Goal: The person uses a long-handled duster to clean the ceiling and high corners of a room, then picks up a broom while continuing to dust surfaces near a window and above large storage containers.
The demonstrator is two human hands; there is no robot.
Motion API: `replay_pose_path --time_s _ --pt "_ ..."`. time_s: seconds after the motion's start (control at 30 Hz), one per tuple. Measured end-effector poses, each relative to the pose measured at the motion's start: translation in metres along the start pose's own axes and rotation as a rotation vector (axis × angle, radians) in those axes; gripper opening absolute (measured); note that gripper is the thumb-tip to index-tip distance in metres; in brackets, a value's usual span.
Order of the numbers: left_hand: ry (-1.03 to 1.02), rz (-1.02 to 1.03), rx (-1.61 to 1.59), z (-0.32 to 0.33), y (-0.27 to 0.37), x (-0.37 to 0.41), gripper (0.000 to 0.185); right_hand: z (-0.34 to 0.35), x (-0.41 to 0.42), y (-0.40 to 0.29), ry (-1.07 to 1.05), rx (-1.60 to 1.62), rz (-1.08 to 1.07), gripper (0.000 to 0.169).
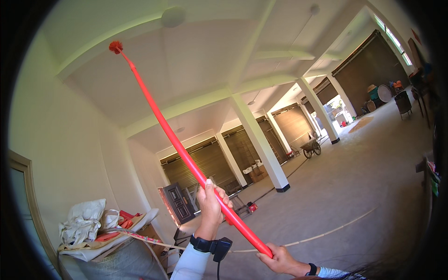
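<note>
A long red pole (168, 129) slants up to the left across the view. My left hand (211, 204) is wrapped around its shaft partway along. Lower down, my right hand (278, 259) grips the pole's bottom end. At the far tip sits a round red bristle brush (116, 47), raised near a ceiling beam (94, 43); whether it touches the beam cannot be told. A black wrist device (213, 246) with a cable is strapped to my left forearm, and a dark band (311, 269) circles my right wrist.
White bags (82, 220) and folded sheets lie piled on a large drum-like container (119, 262) at lower left. A thin bamboo pole (315, 238) crosses behind my hands. White pillars (260, 143), a wheeled cart (310, 147) and a leaning dark door (177, 203) stand farther off. A round ceiling lamp (173, 16) hangs above.
</note>
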State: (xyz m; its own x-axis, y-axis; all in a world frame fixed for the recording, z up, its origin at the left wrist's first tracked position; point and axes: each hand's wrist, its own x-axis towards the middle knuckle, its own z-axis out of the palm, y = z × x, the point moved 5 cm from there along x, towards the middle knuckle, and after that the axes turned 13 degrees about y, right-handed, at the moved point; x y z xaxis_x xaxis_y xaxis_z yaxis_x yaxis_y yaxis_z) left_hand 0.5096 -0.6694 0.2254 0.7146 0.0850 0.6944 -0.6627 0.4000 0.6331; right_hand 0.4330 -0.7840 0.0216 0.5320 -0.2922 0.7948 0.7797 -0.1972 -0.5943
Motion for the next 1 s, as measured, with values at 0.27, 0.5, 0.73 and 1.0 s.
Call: replay_pose_path --time_s 0.27,0.5,0.73,1.0 --pt "-0.038 0.005 -0.012 0.002 0.0 -0.014 0.027 0.001 -0.014 0.011 -0.001 0.056 -0.027 0.021" --pt "-0.094 -0.057 0.042 0.022 -0.011 -0.017 0.028 -0.004 -0.032 0.016 0.02 0.147 0.08 0.023" --pt "-0.135 -0.119 0.056 0.048 -0.031 -0.03 0.026 -0.02 -0.044 0.021 0.073 0.168 0.138 0.024" --pt "-0.144 -0.146 0.083 0.069 -0.041 -0.037 0.026 -0.031 -0.047 0.022 0.104 0.177 0.163 0.023"
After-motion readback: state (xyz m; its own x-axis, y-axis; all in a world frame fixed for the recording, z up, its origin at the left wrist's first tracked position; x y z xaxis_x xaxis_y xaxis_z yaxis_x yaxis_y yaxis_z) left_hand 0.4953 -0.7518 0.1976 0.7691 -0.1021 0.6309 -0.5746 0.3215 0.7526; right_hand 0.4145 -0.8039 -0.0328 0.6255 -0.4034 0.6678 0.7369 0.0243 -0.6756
